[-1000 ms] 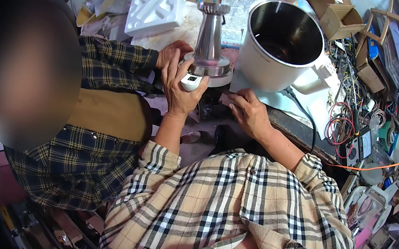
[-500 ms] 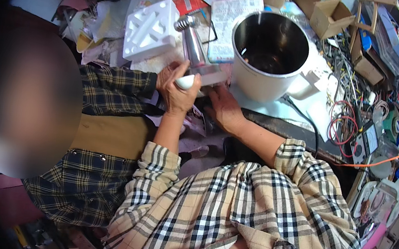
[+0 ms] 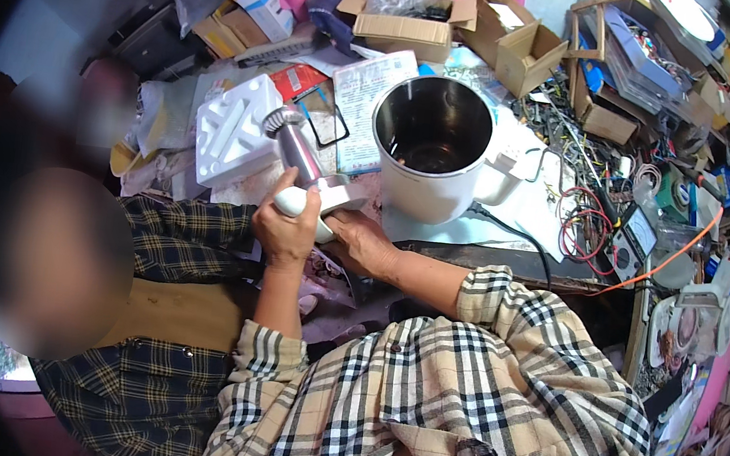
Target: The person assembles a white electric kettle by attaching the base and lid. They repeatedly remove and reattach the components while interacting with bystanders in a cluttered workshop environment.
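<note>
Looks like a hold-and-tilt step: stemmed lid [image 3: 342, 194] is left of the pot [image 3: 430, 195], left hand [image 3: 285, 235] wrapped round its handle, right hand [image 3: 366, 244] at its rim, can't tell how firmly. Next move probably wants a steady grip. Foam tray [image 3: 235, 123] crowds further left of the pot; desk edge [image 3: 470, 256] runs just nearside.

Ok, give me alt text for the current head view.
A person's left hand grips a tilted, tapered silver device, with the right hand at its base, at a cluttered workbench. An open white pot stands to its right; a white foam tray is to its left, and a co-worker in dark plaid is at far left.
</note>
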Tool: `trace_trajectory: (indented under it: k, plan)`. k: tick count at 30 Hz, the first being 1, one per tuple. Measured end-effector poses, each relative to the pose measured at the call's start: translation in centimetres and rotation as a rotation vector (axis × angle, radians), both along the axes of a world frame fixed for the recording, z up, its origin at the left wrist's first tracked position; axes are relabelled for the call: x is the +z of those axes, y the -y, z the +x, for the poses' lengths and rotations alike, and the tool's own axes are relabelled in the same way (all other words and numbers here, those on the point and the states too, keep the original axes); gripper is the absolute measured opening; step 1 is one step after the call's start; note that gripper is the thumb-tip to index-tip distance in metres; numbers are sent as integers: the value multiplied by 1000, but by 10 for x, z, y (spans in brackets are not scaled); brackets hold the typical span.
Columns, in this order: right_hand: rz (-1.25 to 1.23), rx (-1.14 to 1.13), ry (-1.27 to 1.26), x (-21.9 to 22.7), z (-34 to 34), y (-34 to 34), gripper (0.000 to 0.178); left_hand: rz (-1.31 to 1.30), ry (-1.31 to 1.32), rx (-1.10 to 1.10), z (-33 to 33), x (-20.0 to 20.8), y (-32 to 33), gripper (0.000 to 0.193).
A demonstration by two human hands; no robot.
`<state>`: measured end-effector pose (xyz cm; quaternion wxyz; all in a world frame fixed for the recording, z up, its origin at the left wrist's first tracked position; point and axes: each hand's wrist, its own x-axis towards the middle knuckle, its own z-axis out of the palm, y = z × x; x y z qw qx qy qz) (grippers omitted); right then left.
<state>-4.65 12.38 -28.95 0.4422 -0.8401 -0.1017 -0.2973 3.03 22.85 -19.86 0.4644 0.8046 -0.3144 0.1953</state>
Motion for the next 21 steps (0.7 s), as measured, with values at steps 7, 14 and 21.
trace_trajectory:
  k: [7,14,21]
  plan:
    - [-144,91,-2,120,-61,19,35,-83,-200,-181,-38,103,-4,38]
    - [-256,156,-190,272,-94,52,42,-265,-181,-471,-30,208,6,28]
    - [-484,-81,-388,392,-115,125,36,-557,-550,-1083,-29,254,111,45]
